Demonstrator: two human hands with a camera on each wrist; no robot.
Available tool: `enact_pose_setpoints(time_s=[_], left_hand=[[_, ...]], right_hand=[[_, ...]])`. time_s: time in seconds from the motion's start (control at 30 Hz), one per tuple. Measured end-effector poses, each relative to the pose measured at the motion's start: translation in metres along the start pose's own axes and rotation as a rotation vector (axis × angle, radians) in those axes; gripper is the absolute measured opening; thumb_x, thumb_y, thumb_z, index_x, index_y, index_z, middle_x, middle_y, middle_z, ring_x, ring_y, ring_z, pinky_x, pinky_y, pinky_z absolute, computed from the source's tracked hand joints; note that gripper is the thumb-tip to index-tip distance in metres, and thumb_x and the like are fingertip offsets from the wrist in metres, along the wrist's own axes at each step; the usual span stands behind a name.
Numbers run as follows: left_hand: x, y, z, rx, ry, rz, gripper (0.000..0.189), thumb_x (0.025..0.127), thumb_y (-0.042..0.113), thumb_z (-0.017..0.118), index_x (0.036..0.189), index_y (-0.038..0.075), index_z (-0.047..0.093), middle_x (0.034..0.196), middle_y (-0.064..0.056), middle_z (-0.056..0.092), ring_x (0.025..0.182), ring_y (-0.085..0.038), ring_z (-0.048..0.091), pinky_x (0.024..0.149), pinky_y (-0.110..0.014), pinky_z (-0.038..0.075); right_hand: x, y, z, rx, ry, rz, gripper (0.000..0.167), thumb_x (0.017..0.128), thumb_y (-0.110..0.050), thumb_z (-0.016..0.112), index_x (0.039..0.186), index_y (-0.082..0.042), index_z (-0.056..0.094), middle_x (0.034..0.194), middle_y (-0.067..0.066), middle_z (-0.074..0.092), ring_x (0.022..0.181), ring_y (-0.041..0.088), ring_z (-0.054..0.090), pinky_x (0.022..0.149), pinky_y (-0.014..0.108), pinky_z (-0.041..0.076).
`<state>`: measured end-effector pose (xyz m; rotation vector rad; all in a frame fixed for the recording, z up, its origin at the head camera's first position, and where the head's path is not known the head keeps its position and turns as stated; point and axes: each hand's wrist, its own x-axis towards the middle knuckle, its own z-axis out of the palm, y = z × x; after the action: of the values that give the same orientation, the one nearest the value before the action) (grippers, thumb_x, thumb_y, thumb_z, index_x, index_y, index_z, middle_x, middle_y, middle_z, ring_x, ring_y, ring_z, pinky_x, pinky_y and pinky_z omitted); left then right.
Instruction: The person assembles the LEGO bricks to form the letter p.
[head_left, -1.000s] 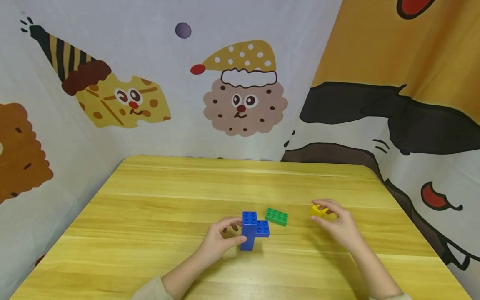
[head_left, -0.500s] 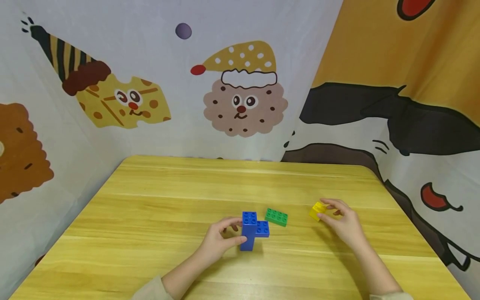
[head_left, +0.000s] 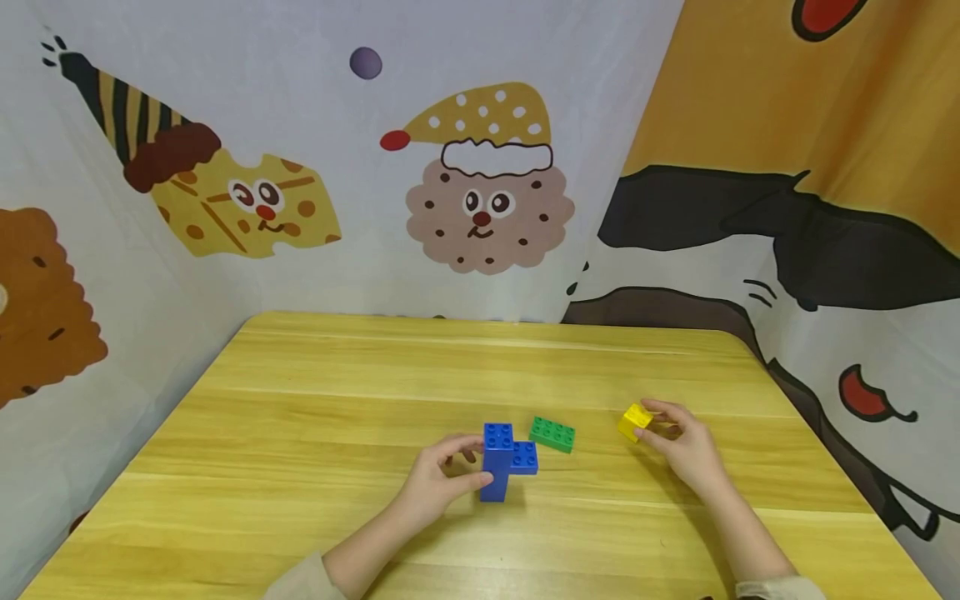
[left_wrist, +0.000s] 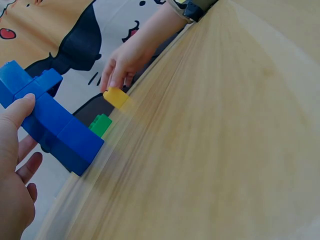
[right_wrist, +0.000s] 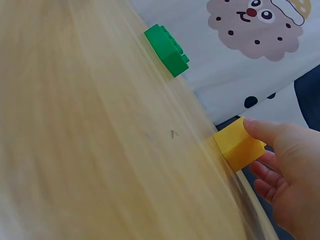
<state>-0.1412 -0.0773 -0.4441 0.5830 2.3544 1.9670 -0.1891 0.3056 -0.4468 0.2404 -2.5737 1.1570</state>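
A tower of stacked blue toy bricks (head_left: 494, 475) stands upright on the table, one blue brick (head_left: 525, 457) jutting from its right side. My left hand (head_left: 442, 477) grips the tower from the left, thumb in front and fingers behind; the left wrist view shows the thumb (left_wrist: 26, 105) pressed on the blue side. Over to the right, my right hand (head_left: 688, 446) pinches a yellow brick (head_left: 634, 422) between thumb and fingers. In the right wrist view the yellow brick (right_wrist: 239, 145) is at the tabletop. Between the hands lies a green eight-stud brick (head_left: 552, 434).
The wooden table (head_left: 337, 375) reaches back to a cloth wall (head_left: 315, 75) printed with cartoon food. Another printed cloth (head_left: 810, 333) hangs along the right side. The green brick sits just behind and right of the tower.
My right hand has shifted slightly right on the yellow brick, which now shows more between thumb and fingers and stands turned. The left hand and tower have stayed put.
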Motion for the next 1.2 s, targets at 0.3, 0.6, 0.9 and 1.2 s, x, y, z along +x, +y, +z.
enact_pose_setpoints(time_s=[0.3, 0.6, 0.9, 1.2], left_hand=[[0.0004, 0.0005, 0.0004, 0.003, -0.001, 0.007, 0.039, 0.08, 0.021, 0.078, 0.117, 0.015, 0.067, 0.105, 0.007, 0.065, 0.098, -0.024, 0.054, 0.084, -0.038, 0.038], [0.0008, -0.0007, 0.0001, 0.004, -0.002, 0.007, 0.037, 0.08, 0.019, 0.078, 0.116, 0.015, 0.067, 0.105, 0.005, 0.065, 0.099, -0.025, 0.053, 0.085, -0.039, 0.037], [0.0012, -0.0012, 0.0003, 0.015, -0.002, 0.01, 0.036, 0.08, 0.019, 0.078, 0.115, 0.016, 0.068, 0.104, 0.006, 0.065, 0.098, -0.024, 0.054, 0.085, -0.039, 0.038], [-0.0003, -0.0011, 0.0, 0.011, -0.004, 0.011, 0.039, 0.08, 0.021, 0.078, 0.118, 0.016, 0.067, 0.105, 0.007, 0.065, 0.098, -0.023, 0.054, 0.084, -0.039, 0.038]], right_hand=[[0.0006, 0.0017, 0.002, 0.037, -0.021, 0.064, 0.044, 0.086, -0.018, 0.073, 0.125, -0.002, 0.06, 0.105, 0.016, 0.064, 0.089, 0.022, 0.059, 0.067, 0.02, 0.049], [0.0002, 0.0019, 0.0029, 0.009, -0.019, 0.086, 0.041, 0.088, -0.021, 0.072, 0.124, -0.003, 0.061, 0.103, 0.015, 0.065, 0.087, 0.022, 0.058, 0.067, 0.021, 0.048], [-0.0004, 0.0014, 0.0016, -0.003, 0.011, 0.064, 0.038, 0.087, -0.016, 0.073, 0.121, -0.004, 0.063, 0.103, 0.013, 0.066, 0.085, 0.018, 0.057, 0.068, 0.02, 0.046], [-0.0016, -0.0052, 0.001, 0.018, 0.036, 0.004, 0.035, 0.087, -0.013, 0.072, 0.12, -0.005, 0.064, 0.111, 0.01, 0.064, 0.092, 0.017, 0.056, 0.077, 0.017, 0.044]])
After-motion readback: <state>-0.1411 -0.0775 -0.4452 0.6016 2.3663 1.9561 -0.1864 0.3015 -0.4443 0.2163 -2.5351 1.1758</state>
